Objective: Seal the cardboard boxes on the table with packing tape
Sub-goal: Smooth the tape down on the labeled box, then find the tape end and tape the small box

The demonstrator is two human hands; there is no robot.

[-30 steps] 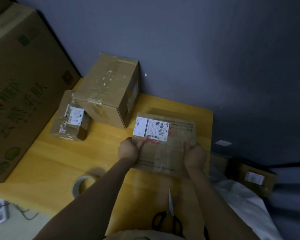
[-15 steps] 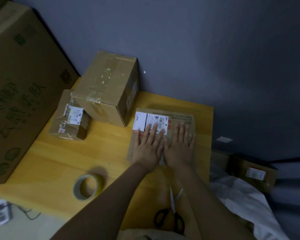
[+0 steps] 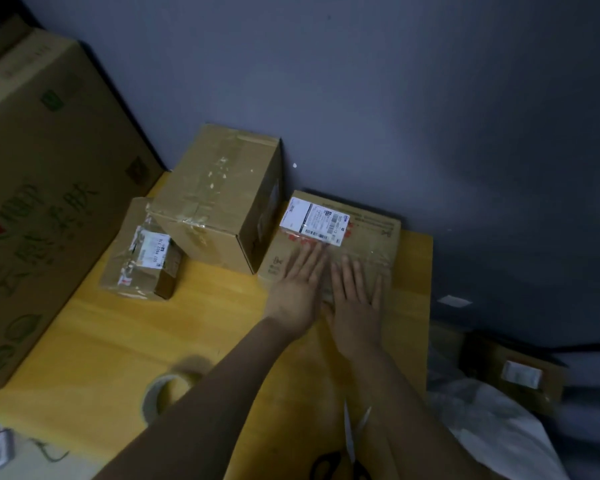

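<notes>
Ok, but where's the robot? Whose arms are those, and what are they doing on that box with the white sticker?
There is no robot here. A person wears a camera on their head, so you look down at their own two arms. The left hand and right hand lie flat, fingers straight, on a flat cardboard box with a white label; they hold nothing. The box sits on a yellow wooden table, beside a taller taped box and a small box. Nearer the person lie a roll of tape and scissors. A big printed carton stands at the left.
</notes>
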